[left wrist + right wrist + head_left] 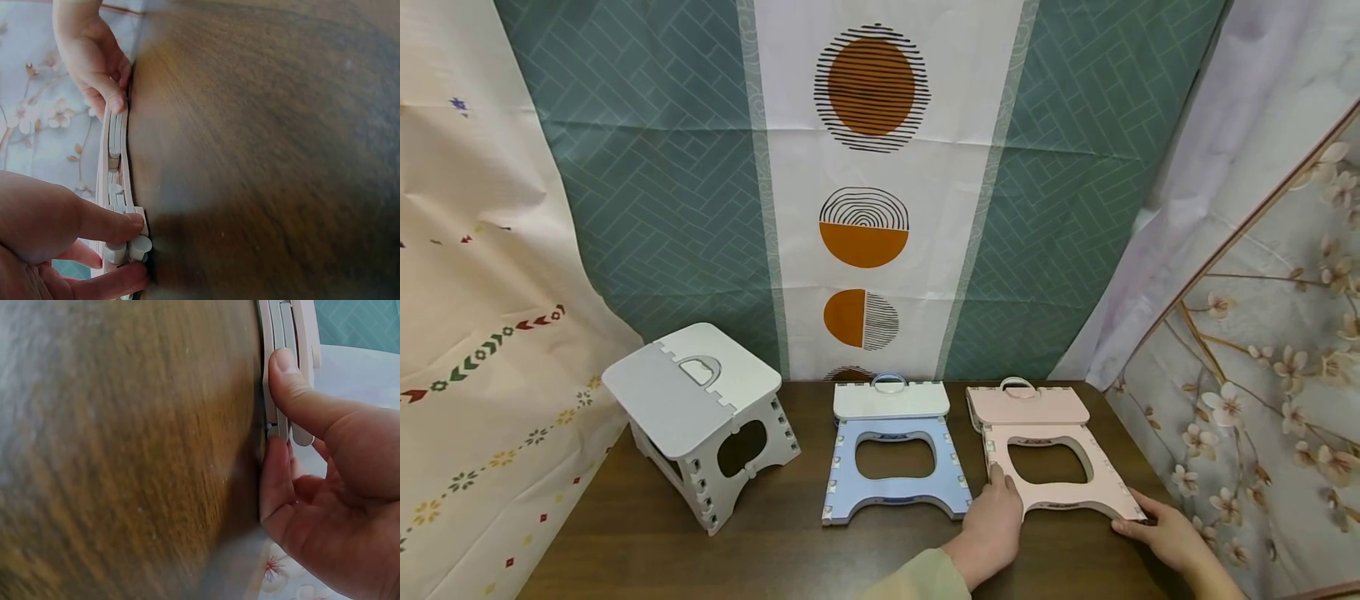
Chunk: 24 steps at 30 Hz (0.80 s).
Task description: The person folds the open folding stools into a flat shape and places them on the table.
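Note:
A pink folding step stool (1120, 471) lies folded flat on the brown table, its handle at the back. At its near left corner, my left hand (995, 525) grips the edge; the left wrist view shows thumb and fingers either side of the pale hinge pieces (139, 247). My right hand (1168, 533) holds the near right corner, with the thumb (289, 369) along the stool's edge in the right wrist view. Left of it lies a blue folding stool (842, 471) with a white top panel, also flat. My left hand is close to that stool's near right corner.
A grey and white folding stool (662, 400) stands unfolded at the left of the wooden table (760, 550). Behind hangs a green and white patterned curtain (677, 208). Floral cloth (1247, 417) borders the right side and cream cloth (482, 433) the left.

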Each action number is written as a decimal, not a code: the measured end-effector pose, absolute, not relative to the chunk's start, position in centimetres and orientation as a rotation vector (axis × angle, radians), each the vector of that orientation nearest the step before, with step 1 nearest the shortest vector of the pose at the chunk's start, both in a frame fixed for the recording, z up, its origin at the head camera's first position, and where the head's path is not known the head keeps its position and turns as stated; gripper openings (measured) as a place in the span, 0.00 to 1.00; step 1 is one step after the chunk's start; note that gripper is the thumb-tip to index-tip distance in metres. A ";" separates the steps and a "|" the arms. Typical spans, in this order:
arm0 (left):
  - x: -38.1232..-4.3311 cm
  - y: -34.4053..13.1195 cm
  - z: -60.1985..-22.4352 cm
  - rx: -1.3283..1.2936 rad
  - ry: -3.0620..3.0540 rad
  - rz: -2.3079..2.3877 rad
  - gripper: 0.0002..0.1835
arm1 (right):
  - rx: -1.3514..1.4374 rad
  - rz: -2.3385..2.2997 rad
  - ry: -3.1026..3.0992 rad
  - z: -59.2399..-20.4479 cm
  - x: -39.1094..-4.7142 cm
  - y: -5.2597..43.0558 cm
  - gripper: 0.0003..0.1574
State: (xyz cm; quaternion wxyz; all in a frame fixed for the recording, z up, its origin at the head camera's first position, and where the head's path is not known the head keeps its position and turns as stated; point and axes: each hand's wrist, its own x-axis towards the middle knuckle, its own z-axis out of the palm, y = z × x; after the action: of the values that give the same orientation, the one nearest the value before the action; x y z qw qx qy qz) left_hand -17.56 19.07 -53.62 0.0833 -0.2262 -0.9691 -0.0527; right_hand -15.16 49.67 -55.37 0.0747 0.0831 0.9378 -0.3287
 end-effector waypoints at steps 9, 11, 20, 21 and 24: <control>-18.0 19.0 -53.6 -0.700 -2.901 -0.227 0.24 | 0.215 -0.918 2.838 -55.6 -15.9 50.0 0.61; -18.1 19.0 -53.7 -0.705 -2.899 -0.227 0.24 | 0.212 -0.884 2.856 -55.6 -16.0 49.9 0.60; -18.2 19.2 -53.7 -0.708 -2.936 -0.219 0.26 | 0.256 -0.836 2.909 -55.7 -15.9 49.5 0.58; -18.2 19.1 -53.7 -0.710 -2.931 -0.217 0.26 | 0.258 -0.840 2.908 -55.7 -15.9 49.5 0.58; -18.1 19.1 -53.8 -0.715 -2.913 -0.208 0.26 | 0.256 -0.849 2.907 -55.6 -15.8 49.4 0.58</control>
State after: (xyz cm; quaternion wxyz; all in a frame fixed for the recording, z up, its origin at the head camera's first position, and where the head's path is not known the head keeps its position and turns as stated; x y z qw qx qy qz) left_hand -18.15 19.07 -53.76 0.0673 -0.2373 -0.9666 -0.0690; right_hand -15.83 49.37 -55.58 0.0511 0.0842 0.9553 -0.2789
